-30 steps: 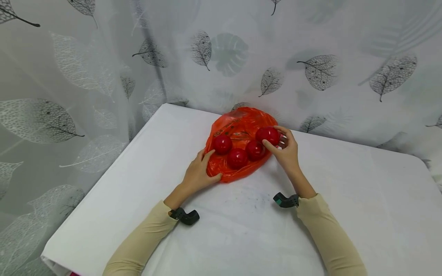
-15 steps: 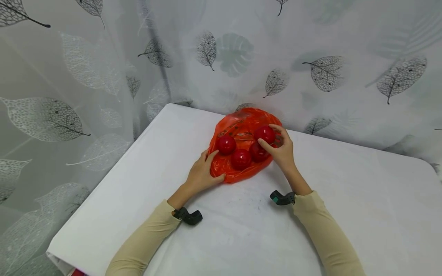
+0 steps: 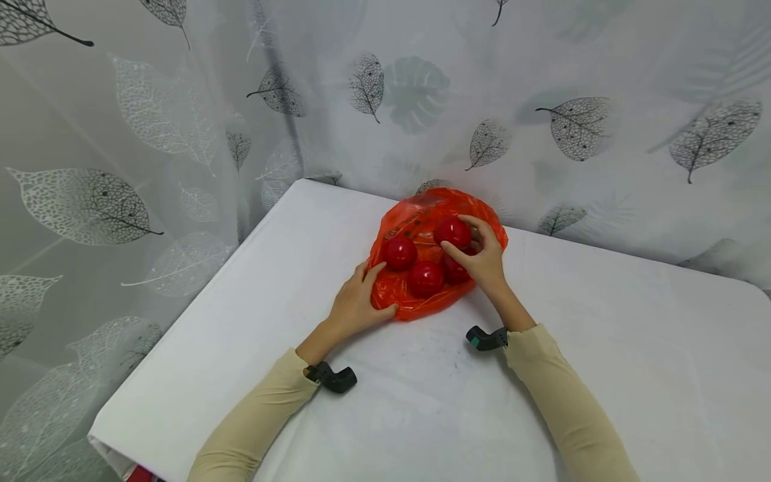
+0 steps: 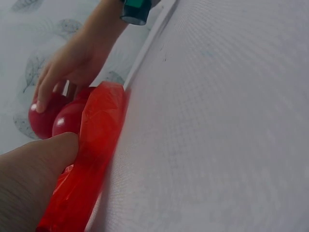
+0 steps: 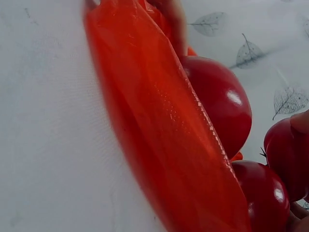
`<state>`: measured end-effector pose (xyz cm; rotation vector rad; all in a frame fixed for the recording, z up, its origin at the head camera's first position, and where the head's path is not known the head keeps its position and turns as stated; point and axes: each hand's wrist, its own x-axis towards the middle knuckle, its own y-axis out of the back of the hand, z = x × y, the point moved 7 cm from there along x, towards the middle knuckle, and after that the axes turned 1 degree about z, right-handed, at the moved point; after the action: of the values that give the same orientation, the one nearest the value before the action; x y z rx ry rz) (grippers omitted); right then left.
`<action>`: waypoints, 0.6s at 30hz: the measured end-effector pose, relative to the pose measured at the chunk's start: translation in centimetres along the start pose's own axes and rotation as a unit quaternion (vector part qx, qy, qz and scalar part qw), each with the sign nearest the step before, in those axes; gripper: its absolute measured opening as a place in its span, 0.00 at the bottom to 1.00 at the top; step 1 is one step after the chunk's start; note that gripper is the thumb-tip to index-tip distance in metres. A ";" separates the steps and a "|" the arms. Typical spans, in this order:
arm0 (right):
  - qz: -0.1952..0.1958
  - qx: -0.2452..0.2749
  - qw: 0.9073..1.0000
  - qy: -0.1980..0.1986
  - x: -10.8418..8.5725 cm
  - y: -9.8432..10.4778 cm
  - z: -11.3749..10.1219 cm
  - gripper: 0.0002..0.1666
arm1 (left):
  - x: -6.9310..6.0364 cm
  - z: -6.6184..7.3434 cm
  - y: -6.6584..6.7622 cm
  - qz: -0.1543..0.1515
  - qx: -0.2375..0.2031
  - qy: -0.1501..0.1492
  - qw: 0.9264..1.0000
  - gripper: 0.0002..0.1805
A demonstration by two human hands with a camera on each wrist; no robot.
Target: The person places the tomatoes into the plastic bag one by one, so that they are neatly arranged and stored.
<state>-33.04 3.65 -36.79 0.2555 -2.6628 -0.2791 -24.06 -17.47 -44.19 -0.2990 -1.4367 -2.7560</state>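
In the head view a red plastic bag [image 3: 415, 309] lies opened out near the table's back edge, with several red tomatoes in it. My right hand [image 3: 486, 262] pinches one tomato [image 3: 452, 231] between thumb and fingers, above the right side of the bag. Beneath that hand, another tomato [image 3: 456, 269] is partly covered. Two more sit in the bag, a front tomato [image 3: 425, 278] and a left tomato [image 3: 400, 253]. My left hand [image 3: 354, 304] grips the bag's left edge; its thumb [image 4: 60, 147] lies against the red film in the left wrist view.
The white table [image 3: 602, 321] extends in front of the bag and to both sides. A leaf-patterned curtain [image 3: 415, 147] hangs behind and along the left. A black wrist camera [image 3: 338, 379] is strapped to the left wrist, another wrist camera [image 3: 486, 338] to the right.
My right hand has carried its tomato leftward, farther over the bag and the other tomatoes. My left hand stays at the bag's edge. The head view has shifted slightly.
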 end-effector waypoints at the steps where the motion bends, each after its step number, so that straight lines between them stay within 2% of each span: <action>1: -0.004 -0.002 1.000 -0.002 0.2 -0.2 0.5 0.33 | 0.0 0.0 0.0 0.000 -0.001 0.001 1.000 0.45; 7: -0.011 -0.035 0.999 -0.003 1.4 -1.1 3.5 0.33 | 0.0 0.0 0.1 -0.003 0.002 0.004 1.000 0.46; 13: -0.016 -0.070 0.997 -0.001 1.9 -1.6 3.6 0.33 | 0.1 0.0 0.1 -0.002 0.008 0.002 1.000 0.46; 18: -0.038 -0.105 0.994 0.002 2.2 -2.1 3.1 0.35 | 0.0 0.1 0.1 0.000 0.009 0.001 1.000 0.46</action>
<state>-36.15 1.66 -39.12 0.2889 -2.5969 -0.5776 -24.06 -17.46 -44.08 -0.2953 -1.4592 -2.7418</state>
